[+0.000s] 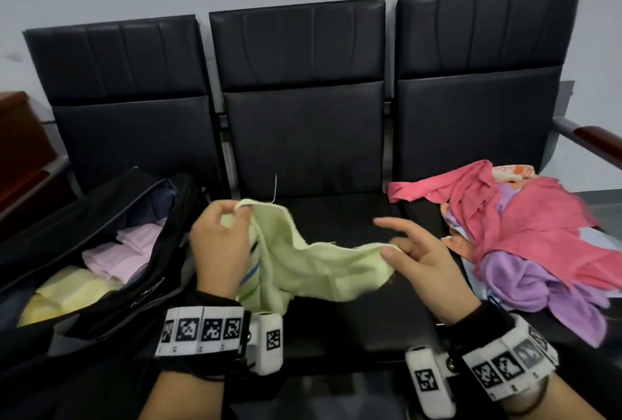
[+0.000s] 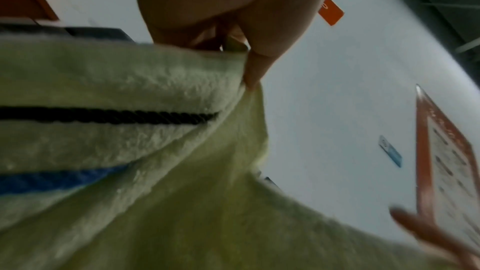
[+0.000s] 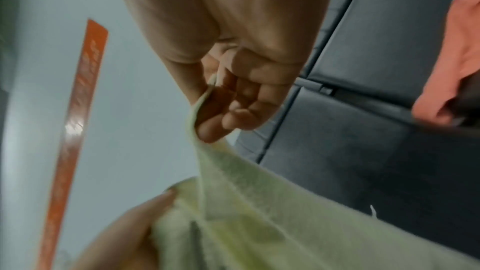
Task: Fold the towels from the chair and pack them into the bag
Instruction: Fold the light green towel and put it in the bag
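Head view: soft, even indoor light with weak shadows; the black chair [image 1: 303, 137] backs bow outward toward 10 and 2 o'clock from wide-angle distortion, and the pink towel [image 1: 525, 217] smears at 3 o'clock. Left wrist view: dim, and the pale green towel [image 2: 130, 151] is blurred. Right wrist view: soft overall, with a small glare spot on the orange strip [image 3: 75, 126] at 9 o'clock.

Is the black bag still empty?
No, the bag already holds folded pink towels and yellow towels.
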